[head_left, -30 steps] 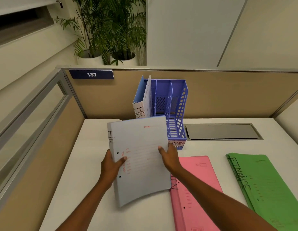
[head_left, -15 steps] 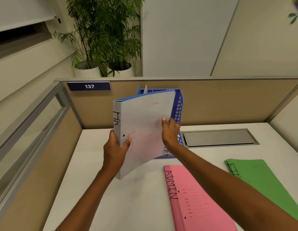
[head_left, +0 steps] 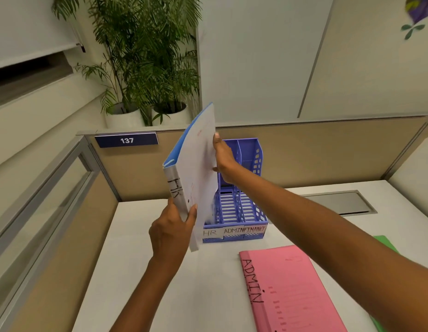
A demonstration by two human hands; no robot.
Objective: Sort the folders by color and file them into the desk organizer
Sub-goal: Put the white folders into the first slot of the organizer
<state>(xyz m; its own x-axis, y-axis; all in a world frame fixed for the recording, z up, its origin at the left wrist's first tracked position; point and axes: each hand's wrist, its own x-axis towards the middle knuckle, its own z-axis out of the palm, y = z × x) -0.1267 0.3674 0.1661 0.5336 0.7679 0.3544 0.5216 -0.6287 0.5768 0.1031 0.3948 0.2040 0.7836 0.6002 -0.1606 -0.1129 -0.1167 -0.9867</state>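
Observation:
I hold a pale blue folder [head_left: 198, 168] marked HR upright over the left side of the blue desk organizer [head_left: 241, 212]. My left hand [head_left: 172, 231] grips its lower spine corner. My right hand [head_left: 223, 159] holds its far upper edge. The organizer's front labels read HR, ADMIN and FINANCE; the middle and right slots show nothing in them, and the folder hides the HR slot. A pink folder [head_left: 292, 288] marked ADMIN lies flat on the desk at the front right. A green folder [head_left: 385, 243] peeks out behind my right forearm.
The white desk [head_left: 126, 259] is bounded by a tan partition [head_left: 327, 149] behind and a glass-topped panel on the left. A grey cable hatch [head_left: 339, 202] is set into the desk right of the organizer. Potted plants [head_left: 145, 68] stand beyond the partition.
Both hands have raised the HR folder from a flat tilt to upright and carried it forward over the organizer's left side. The view has moved closer to the organizer.

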